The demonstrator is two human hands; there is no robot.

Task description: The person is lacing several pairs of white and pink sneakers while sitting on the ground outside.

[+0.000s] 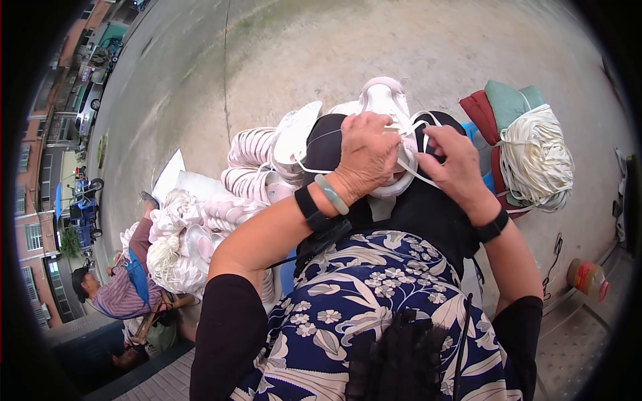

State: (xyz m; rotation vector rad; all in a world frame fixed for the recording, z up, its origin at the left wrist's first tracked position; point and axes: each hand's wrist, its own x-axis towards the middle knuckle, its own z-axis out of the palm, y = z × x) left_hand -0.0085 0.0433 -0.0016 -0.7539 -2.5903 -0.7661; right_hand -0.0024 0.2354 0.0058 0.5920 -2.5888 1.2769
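A white sneaker (383,99) with pink trim lies across my black-clad lap, its toe pointing away from me. White shoelace (429,117) loops out of its eyelets on the right side. My left hand (369,150) rests over the shoe's upper with bent fingers, closed around lace at the opening; its fingertips are partly hidden. My right hand (457,165) is beside the shoe's right side, thumb and fingers curled in on the lace. One lace strand runs below the right thumb, and another stretches left from under my left hand.
Several white shoes (251,164) are stacked at my left, beside a larger pile (200,214). On my right, a bundle of white laces (537,157) lies on red and green cloth (511,100). A plastic bottle (588,279) stands farther right. Another person (124,291) sits at far left.
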